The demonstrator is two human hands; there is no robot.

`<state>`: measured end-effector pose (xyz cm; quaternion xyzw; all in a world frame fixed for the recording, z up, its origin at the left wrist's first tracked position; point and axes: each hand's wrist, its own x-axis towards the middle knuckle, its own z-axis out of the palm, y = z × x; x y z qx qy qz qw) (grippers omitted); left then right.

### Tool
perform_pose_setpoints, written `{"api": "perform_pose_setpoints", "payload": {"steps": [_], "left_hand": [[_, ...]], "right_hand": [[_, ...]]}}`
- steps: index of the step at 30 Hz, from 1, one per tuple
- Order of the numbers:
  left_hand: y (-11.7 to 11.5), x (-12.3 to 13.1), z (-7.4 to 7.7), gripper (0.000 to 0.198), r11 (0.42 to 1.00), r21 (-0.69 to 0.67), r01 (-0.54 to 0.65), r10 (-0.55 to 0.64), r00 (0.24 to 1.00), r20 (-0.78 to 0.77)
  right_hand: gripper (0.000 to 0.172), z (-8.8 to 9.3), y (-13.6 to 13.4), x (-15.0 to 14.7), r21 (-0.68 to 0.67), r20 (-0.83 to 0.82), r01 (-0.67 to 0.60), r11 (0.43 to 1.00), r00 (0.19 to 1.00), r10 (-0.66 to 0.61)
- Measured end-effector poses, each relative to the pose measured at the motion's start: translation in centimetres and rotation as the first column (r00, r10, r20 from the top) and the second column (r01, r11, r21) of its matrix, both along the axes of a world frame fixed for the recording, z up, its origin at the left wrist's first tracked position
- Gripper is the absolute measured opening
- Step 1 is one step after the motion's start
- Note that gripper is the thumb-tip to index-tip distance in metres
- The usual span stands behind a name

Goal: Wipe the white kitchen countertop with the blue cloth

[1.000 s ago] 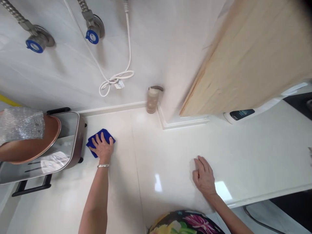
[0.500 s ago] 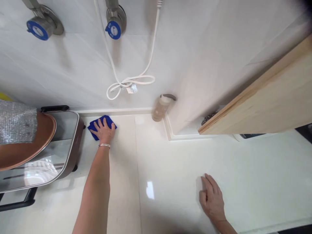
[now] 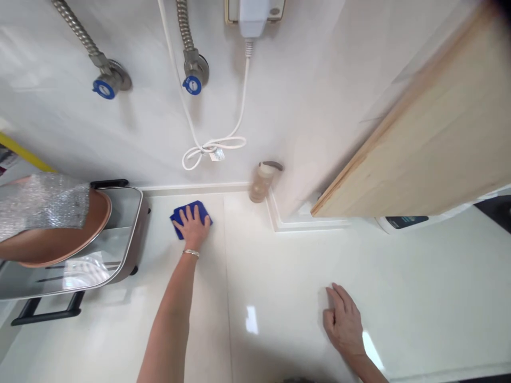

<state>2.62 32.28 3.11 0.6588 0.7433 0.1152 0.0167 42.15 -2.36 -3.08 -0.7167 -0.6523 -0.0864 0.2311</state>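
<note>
A folded blue cloth (image 3: pixel 182 211) lies flat on the white countertop (image 3: pixel 275 276), left of the counter's seam. Pressed down on it with fingers spread is my left hand (image 3: pixel 194 229), a silver bracelet at the wrist. My right hand (image 3: pixel 344 322) rests on the counter at the lower right, holding nothing, its fingers extended and the thumb a little apart. Behind the cloth and to its right, a translucent brownish bottle (image 3: pixel 261 184) with a grey loop stands by the wall corner.
At the left, a rectangular electric pan (image 3: pixel 138 229) with black handles holds a copper-coloured pan (image 3: pixel 96 213) and silvery wrap (image 3: pixel 56 202). A white cable (image 3: pixel 233 142) hangs against the wall below two blue-knobbed valves (image 3: pixel 192 84). A wooden board (image 3: pixel 419 143) leans at the right.
My left hand and the blue cloth have moved right, away from the electric pan, toward the seam. The view has shifted, showing more of the wall and socket. My right hand stays about where it was.
</note>
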Motion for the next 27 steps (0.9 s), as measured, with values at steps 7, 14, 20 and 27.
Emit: {"api": "perform_pose_setpoints", "payload": {"steps": [7,14,20,27], "left_hand": [[-7.5,7.5,-0.1,0.066,0.97,0.036,0.24,-0.24,0.971,-0.017],[-15.6,11.6,-0.6,0.065,0.902,0.086,0.422,-0.42,0.906,-0.049],[-22.5,12.6,-1.5,0.065,0.878,0.104,0.467,-0.46,0.884,-0.085],[-29.8,10.1,-1.3,0.065,0.842,0.088,0.532,-0.52,0.844,-0.13]], "right_hand": [[0.058,-0.3,0.2,-0.4,0.041,0.039,0.029,0.999,0.999,-0.031],[0.061,-0.9,0.7,-0.5,0.069,0.007,0.02,0.997,1.0,-0.02],[0.06,-1.0,0.8,-0.5,0.101,-0.042,0.01,0.995,0.999,-0.006],[0.057,-0.9,0.7,-0.5,0.11,-0.065,0.015,0.994,0.998,-0.008]]}}
